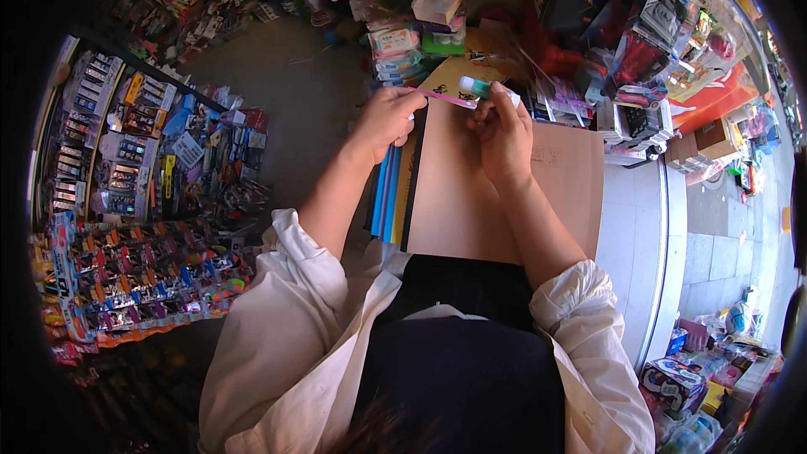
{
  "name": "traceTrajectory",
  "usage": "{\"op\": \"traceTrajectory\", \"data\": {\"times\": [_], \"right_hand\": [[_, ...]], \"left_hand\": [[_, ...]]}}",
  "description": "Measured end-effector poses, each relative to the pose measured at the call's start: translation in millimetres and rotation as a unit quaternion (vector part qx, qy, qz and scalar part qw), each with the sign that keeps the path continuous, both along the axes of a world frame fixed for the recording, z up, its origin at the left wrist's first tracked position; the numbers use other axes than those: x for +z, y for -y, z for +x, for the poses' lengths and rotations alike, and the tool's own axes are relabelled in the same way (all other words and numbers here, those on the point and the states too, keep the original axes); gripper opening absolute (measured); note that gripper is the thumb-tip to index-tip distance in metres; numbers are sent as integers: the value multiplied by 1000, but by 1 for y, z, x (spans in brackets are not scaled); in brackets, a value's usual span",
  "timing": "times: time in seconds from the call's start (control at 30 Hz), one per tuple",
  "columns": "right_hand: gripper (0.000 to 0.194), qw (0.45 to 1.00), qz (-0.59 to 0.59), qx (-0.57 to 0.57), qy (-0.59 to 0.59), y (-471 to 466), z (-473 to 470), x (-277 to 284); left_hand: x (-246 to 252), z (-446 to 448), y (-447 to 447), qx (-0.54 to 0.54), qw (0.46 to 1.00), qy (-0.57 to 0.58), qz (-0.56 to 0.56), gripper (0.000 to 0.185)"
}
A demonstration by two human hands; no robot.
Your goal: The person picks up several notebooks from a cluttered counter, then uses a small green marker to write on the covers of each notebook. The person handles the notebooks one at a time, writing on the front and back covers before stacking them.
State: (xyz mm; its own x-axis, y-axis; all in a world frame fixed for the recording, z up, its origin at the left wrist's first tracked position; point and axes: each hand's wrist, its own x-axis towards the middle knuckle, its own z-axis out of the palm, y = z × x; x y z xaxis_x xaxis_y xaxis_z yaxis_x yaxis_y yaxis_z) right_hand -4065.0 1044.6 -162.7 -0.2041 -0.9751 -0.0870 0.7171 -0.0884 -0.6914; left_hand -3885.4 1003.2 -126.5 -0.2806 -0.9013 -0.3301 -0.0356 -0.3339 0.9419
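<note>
My left hand (394,115) pinches one end of a narrow pink strip (444,98). The strip's other end reaches the fingertips of my right hand (507,132); I cannot tell whether those fingers also grip it. Between the thumb and fingers of my right hand is a small tube with a green label and a pale end (476,86), which looks like a glue stick. Both hands are above a brown kraft-covered notebook (454,202) with a black spine. Under its left edge show blue and yellow folders or books (388,202).
Packs of wipes (394,44) are stacked beyond the notebook. At the left stands a rack of small packaged goods (120,139), with hanging toy packs (151,284) below. Boxed goods (630,126) are piled at the right, beside a pale ledge (637,221).
</note>
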Motion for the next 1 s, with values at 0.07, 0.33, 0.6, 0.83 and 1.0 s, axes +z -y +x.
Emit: {"op": "traceTrajectory", "data": {"times": [0.07,0.33,0.6,0.83,1.0], "right_hand": [[13,1000,-5,3,0,0,0,0],[13,1000,1,7,6,1,-1,0],[12,1000,4,7,10,1,0,0],[14,1000,18,2,14,0,-2,1],[15,1000,7,5,15,1,-2,1]], "left_hand": [[1,2,5,-14,1000,-4,11,13],[4,14,28,-140,990,30,-6,17],[4,6,26,-121,990,66,-21,15],[2,13,24,-96,995,-35,17,15],[-3,12,25,-114,993,-4,-4,16]]}}
